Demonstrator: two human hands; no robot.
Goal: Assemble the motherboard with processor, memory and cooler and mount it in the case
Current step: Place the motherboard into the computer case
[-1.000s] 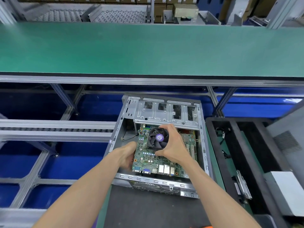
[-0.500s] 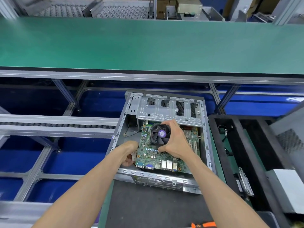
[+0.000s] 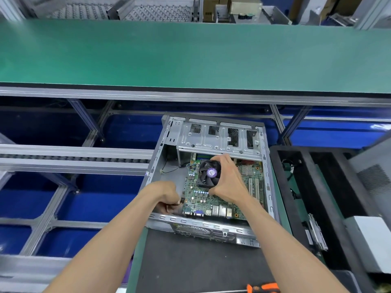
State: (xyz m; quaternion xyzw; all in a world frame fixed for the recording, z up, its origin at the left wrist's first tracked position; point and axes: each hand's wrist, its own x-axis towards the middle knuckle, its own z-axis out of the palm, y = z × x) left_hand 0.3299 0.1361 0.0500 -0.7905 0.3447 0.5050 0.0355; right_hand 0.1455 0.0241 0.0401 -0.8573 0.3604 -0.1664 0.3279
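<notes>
right hand (image 3: 229, 182) curled round cooler (image 3: 208, 173), using it as a handle to steer board (image 3: 220, 193) | left hand (image 3: 167, 197) fingers curled at board's left edge, likely steadying it; exact hold unclear | board low inside case (image 3: 265, 178), ports toward near wall, likely being seated | screwdriver (image 3: 263, 288) lies near, unused

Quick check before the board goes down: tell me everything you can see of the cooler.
The cooler is a square black fan frame with dark blades and a round purple hub sticker. It sits on the green motherboard, which lies inside the open grey case, just below the drive cage. The right hand grips it, fingers at its far edge and thumb at its near edge.
</notes>
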